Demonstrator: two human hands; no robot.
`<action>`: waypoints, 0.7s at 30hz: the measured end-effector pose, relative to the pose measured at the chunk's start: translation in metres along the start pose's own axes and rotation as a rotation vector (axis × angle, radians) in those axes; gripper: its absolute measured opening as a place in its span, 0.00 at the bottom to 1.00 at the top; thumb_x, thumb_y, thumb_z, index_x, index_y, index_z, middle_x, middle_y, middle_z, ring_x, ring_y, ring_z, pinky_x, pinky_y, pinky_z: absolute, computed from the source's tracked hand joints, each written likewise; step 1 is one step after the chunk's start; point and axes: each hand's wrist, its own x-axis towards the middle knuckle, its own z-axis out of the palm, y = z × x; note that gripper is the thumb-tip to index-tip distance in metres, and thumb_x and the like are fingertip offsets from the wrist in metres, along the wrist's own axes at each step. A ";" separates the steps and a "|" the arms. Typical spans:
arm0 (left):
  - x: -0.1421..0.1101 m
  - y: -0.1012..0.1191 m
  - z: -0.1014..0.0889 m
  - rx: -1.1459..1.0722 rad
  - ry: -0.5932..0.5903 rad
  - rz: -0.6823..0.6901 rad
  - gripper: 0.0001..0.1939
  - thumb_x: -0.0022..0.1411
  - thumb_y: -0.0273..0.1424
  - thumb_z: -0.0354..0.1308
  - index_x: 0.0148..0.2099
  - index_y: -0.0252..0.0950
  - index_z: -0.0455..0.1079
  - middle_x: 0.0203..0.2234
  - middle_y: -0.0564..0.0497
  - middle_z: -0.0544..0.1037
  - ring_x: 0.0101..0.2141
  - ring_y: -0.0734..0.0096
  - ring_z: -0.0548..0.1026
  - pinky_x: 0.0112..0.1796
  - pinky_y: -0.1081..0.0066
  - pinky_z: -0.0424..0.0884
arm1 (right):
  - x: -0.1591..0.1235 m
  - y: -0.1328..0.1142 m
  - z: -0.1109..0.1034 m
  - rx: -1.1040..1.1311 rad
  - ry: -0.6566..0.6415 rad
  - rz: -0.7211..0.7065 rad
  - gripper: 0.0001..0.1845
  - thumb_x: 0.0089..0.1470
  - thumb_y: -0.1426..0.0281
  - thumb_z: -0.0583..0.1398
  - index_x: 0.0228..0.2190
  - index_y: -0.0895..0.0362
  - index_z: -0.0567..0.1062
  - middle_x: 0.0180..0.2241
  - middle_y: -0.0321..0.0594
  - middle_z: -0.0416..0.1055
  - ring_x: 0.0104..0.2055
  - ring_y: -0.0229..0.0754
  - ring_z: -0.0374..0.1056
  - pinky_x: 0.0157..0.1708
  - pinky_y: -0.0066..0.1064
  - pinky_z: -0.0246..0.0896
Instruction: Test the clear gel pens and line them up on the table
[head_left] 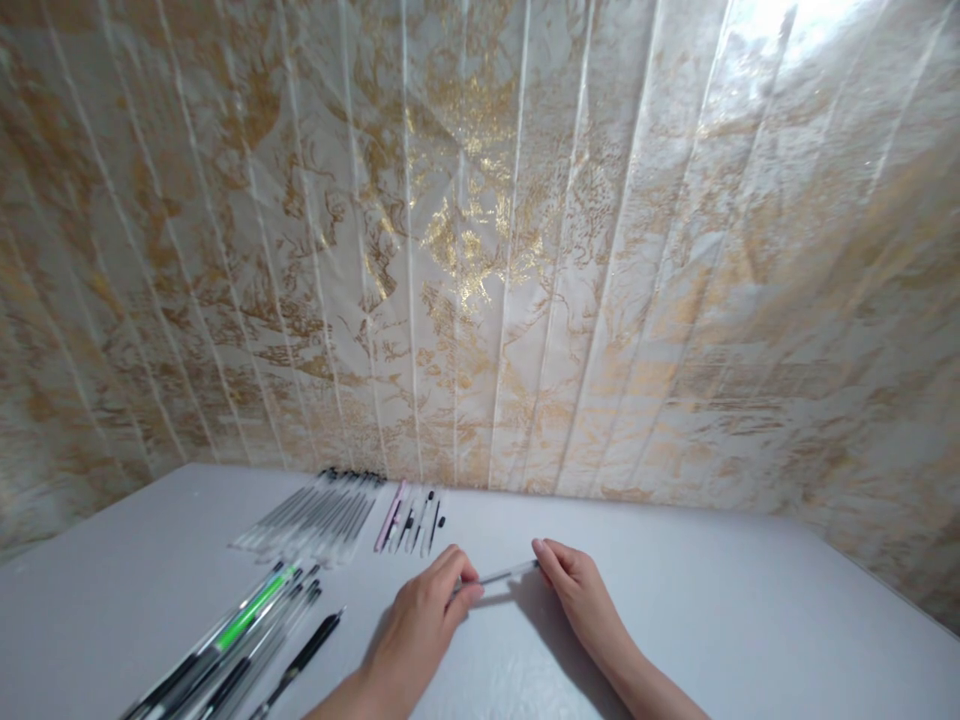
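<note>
Okay, so both hands are pinching the same slim pen piece [507,575], left hand [429,605] on one end, right hand [576,580] on the other, just above the middle of the white counter [735,610]. Near the far edge there's a row of clear pen tubes [311,518], with a pink pen [390,515] beside it. A loose black pen [306,655] and a green pen [255,608] lie toward the near left.

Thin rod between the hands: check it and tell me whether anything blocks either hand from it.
Nothing visible does. The left hand and the right hand both have their fingers on the thin rod. The black pen lies left of the left hand, outside that space.
</note>
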 end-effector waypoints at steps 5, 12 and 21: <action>0.000 0.001 0.001 0.053 -0.048 0.020 0.11 0.66 0.32 0.45 0.32 0.40 0.65 0.30 0.55 0.73 0.32 0.70 0.72 0.34 0.74 0.62 | 0.000 -0.001 0.000 0.010 0.036 -0.030 0.28 0.51 0.43 0.50 0.17 0.53 0.54 0.17 0.29 0.47 0.22 0.36 0.47 0.23 0.28 0.45; -0.003 -0.001 0.003 0.040 -0.001 -0.048 0.07 0.58 0.25 0.53 0.39 0.42 0.61 0.32 0.57 0.73 0.31 0.71 0.73 0.34 0.75 0.62 | 0.000 0.000 0.000 -0.040 -0.006 -0.005 0.28 0.52 0.44 0.50 0.16 0.53 0.53 0.17 0.29 0.46 0.22 0.36 0.45 0.23 0.29 0.43; -0.003 0.002 0.003 0.087 -0.033 0.040 0.13 0.68 0.30 0.40 0.37 0.41 0.65 0.33 0.53 0.72 0.34 0.70 0.73 0.36 0.74 0.63 | -0.001 -0.001 -0.001 0.022 -0.001 -0.046 0.26 0.54 0.46 0.50 0.19 0.54 0.59 0.19 0.30 0.52 0.24 0.38 0.51 0.26 0.29 0.47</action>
